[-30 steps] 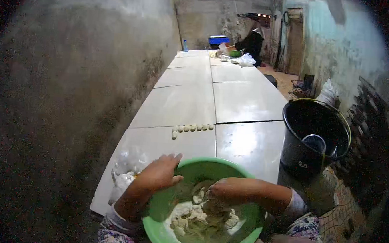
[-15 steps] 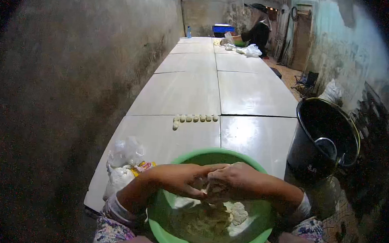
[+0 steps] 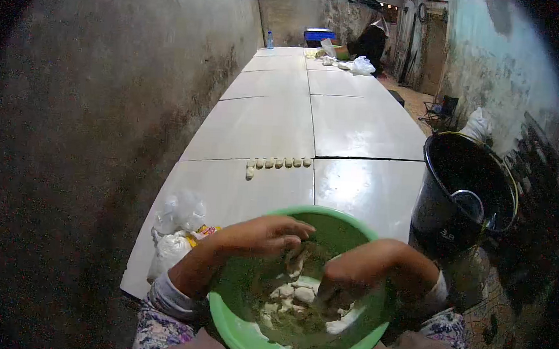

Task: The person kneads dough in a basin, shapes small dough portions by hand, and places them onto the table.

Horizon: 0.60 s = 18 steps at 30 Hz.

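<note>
A green basin stands at the near end of the white table, with pale dough lumps and loose flour inside. Over its left part is my left hand, fingers apart and nothing held. My right hand reaches down into the right side of the basin, its fingers pointing into the dough and mostly hidden. Beyond the basin, several small dough pieces lie in a row on the table, with one piece nearer me at the row's left end.
Plastic bags and a yellow-red packet lie left of the basin. A black bucket stands at the right. At the table's far end a person works near a blue crate and white bags. A bottle stands far left.
My hands were together above the basin half a second ago and are now apart. The right hand has gone down into the basin; the left has stayed above it and opened.
</note>
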Each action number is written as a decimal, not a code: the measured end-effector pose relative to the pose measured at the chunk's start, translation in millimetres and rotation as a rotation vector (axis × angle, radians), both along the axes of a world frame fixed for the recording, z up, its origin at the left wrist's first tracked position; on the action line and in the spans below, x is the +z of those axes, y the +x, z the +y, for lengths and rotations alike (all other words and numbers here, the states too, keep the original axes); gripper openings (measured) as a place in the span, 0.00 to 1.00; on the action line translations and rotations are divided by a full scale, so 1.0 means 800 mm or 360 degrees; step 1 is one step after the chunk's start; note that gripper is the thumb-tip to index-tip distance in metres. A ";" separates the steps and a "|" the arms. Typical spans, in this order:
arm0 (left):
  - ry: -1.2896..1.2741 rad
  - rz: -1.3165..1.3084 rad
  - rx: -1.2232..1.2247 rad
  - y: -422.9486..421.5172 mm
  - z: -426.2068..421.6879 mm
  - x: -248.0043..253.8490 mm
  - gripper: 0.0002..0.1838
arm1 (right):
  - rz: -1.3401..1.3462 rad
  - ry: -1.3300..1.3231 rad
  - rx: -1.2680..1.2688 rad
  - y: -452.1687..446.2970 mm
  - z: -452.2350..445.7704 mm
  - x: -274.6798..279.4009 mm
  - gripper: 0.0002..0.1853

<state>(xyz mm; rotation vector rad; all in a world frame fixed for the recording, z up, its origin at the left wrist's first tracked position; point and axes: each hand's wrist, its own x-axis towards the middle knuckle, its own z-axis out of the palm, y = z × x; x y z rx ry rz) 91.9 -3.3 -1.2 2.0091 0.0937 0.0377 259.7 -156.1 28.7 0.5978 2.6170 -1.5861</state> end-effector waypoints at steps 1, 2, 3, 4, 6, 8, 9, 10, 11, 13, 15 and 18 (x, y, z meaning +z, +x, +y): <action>0.0246 0.0019 -0.0209 -0.001 0.001 -0.007 0.21 | -0.0354 0.0034 -0.0201 -0.012 -0.010 0.018 0.11; 0.0491 0.0038 -0.0420 -0.001 0.002 -0.014 0.21 | -0.0354 0.0033 -0.0201 -0.010 -0.009 0.013 0.11; 0.0738 -0.0069 -0.0538 -0.001 0.004 -0.018 0.21 | -0.0322 0.0161 -0.0285 -0.010 -0.008 0.004 0.12; 0.0739 -0.0069 -0.0538 0.000 0.005 -0.020 0.21 | -0.0289 0.0291 -0.0368 -0.010 -0.008 0.001 0.13; 0.0672 0.0025 -0.0510 0.000 0.005 -0.022 0.22 | -0.0297 0.0555 -0.0427 -0.008 -0.008 -0.004 0.17; 0.0747 -0.0007 -0.0365 -0.008 -0.005 -0.017 0.21 | -0.0326 0.0641 -0.0957 -0.006 -0.009 -0.018 0.19; 0.0820 -0.0040 -0.0229 -0.010 -0.011 -0.015 0.19 | -0.0285 0.0562 -0.0924 -0.005 -0.007 -0.012 0.18; 0.0821 -0.0045 -0.0229 -0.008 -0.011 -0.019 0.19 | -0.0289 0.0564 -0.0925 -0.006 -0.006 -0.004 0.18; 0.1018 0.0117 -0.0189 -0.007 -0.011 -0.024 0.17 | -0.0362 0.0004 -0.1134 -0.010 -0.006 0.008 0.19; 0.1212 0.0400 -0.0125 -0.002 -0.019 -0.020 0.11 | -0.0428 -0.0567 -0.1312 -0.009 -0.006 0.003 0.20; 0.1257 0.0476 -0.0136 0.003 -0.020 -0.024 0.10 | -0.0166 0.0819 -0.0706 -0.004 -0.008 -0.012 0.18; 0.1269 0.0380 -0.0122 -0.003 -0.020 -0.019 0.08 | -0.0471 0.0523 -0.0822 -0.014 -0.014 0.008 0.16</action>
